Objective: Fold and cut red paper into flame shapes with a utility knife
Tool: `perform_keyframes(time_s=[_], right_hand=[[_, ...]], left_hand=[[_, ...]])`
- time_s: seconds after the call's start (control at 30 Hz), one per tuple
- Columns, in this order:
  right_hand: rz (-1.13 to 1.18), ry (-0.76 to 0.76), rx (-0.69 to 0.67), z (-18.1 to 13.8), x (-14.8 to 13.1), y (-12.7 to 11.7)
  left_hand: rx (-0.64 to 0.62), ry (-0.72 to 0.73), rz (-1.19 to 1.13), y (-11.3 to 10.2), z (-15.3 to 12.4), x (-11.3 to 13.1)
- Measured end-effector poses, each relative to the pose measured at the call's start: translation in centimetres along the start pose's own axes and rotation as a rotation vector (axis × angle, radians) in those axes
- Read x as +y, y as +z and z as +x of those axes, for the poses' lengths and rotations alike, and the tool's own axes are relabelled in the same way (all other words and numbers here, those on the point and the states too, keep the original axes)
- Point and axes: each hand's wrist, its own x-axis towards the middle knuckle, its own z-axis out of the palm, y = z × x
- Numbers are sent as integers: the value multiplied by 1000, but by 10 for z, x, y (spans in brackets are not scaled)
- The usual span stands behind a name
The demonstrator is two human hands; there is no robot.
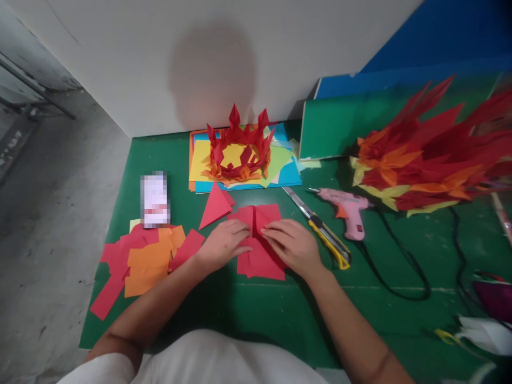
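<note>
A red paper sheet [262, 256] lies on the green table [280, 314] in front of me, its top corners folded in toward the middle. My left hand [224, 242] rests on its left part, fingers pressed flat on the fold. My right hand [292, 245] lies on its right part, fingertips pressing the centre crease. Both hands press the paper down rather than grip it. A folded red triangle [216, 205] sits just beyond my left hand.
Red and orange paper squares [140, 261] lie at the left, by a phone [154, 200]. A red paper crown [239, 152] sits on coloured sheets behind. A yellow utility knife [324, 232], a pink glue gun [348, 208] with black cord, and a large paper flame piece [432, 154] lie right.
</note>
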Motion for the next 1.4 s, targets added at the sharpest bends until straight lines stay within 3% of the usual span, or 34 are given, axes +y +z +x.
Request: perform_keyframes(time_s=[0.33, 0.83, 1.07, 1.4], right_hand=[[-7, -71, -144, -4, -1, 10], [32, -189, -148, -3, -1, 6], [38, -206, -168, -1, -2, 5], [22, -221, -181, 0, -3, 4]], left_hand=[[38, -82, 38, 0, -2, 2], [-3, -194, 37, -6, 0, 7], [-69, -201, 69, -3, 0, 5], [-66, -195, 74, -1, 0, 3]])
